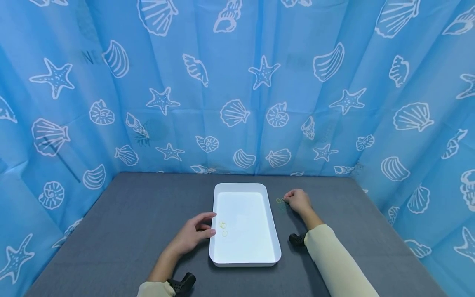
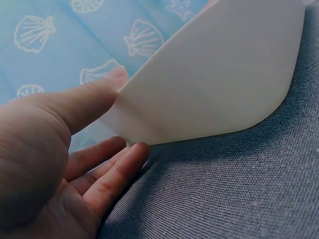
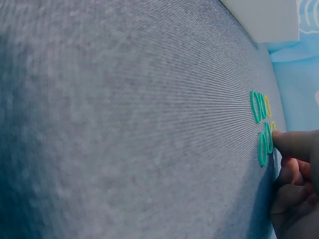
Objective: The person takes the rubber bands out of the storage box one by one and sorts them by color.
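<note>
Both arms wear long cream sleeves, the right sleeve (image 1: 337, 260) smooth and rounded along the forearm, the left sleeve (image 1: 156, 289) showing only at its cuff. A small black device is strapped at each wrist, the left wrist unit (image 1: 182, 284) and the right wrist unit (image 1: 298, 239). Both hands are bare, with no rings or gloves.

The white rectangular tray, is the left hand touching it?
Touching. In the left wrist view the left hand's thumb lies on the rim of the white rectangular tray and its fingertips meet the wall.
</note>
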Tool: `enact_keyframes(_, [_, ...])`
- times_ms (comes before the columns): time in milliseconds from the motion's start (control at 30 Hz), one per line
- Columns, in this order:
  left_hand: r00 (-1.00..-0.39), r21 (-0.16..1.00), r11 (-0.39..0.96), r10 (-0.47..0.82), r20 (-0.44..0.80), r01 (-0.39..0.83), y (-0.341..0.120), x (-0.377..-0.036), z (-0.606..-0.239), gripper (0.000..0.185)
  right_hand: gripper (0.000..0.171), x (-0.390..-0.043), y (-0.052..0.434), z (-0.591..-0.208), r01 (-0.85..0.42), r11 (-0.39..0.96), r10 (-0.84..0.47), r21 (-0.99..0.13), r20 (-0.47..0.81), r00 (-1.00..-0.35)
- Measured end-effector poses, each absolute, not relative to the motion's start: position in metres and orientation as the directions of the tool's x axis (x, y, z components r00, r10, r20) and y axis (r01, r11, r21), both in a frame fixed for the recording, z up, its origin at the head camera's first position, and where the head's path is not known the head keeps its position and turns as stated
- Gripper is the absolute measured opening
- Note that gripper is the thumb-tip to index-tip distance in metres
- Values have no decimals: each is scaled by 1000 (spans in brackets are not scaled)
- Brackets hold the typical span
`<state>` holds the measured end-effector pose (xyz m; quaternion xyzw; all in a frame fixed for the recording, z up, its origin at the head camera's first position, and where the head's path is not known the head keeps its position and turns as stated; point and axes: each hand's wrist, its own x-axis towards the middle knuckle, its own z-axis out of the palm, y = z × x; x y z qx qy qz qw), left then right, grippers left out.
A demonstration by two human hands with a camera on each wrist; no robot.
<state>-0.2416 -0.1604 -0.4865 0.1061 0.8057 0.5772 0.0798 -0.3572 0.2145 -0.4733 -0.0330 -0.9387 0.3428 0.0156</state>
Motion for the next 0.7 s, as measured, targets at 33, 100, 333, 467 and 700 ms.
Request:
enact_keyframes(33, [-965,947,312,264,-9,77,-160,-241,-486,52,16,-357,215,-474,54,764,73,-643,4,-997])
enact_keyframes(100, [-964,948,311,264,-14,72,-160,-241,-486,52,16,-356,215,-474,63,767,79,-639,-3,-997])
enact_keyframes(333, [-965,946,312,263,4,88,-160,-241,-486,52,15,-356,214,-472,60,765,77,-641,-1,-997])
enact_keyframes(467, [-966,943,319,260,6,92,-160,-241,-487,51,14,-356,213,-472,73,761,92,-645,-4,-996])
enact_keyframes(700, [-966,946,314,258,3,87,-159,-240,-485,50,14,-354,214,-471,71,727,100,-683,3,-995])
